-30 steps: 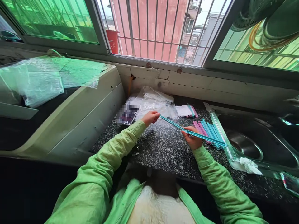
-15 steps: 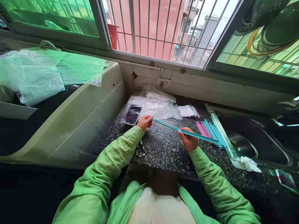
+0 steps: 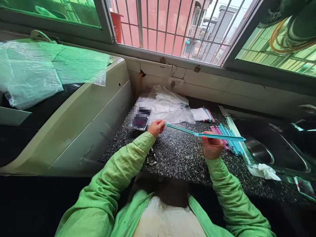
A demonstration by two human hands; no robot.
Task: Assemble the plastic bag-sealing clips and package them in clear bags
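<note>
Both hands pinched shut on teal sealing clip (image 3: 197, 132), left hand (image 3: 156, 127) at tip, right hand (image 3: 211, 146) mid-frame; overbending hinge could snap it.

Speckled counter (image 3: 177, 158) bears clip sticks (image 3: 230, 141) and plastic bags (image 3: 170, 108).

Bare counter (image 3: 177, 158) is lying open between the hands and the near edge, giving free passage. Plastic bags (image 3: 170, 108) are crowding the back, clips (image 3: 228, 140) are blocking the right before the sink (image 3: 271, 144), and a stove (image 3: 74, 121) is walling the left.
</note>
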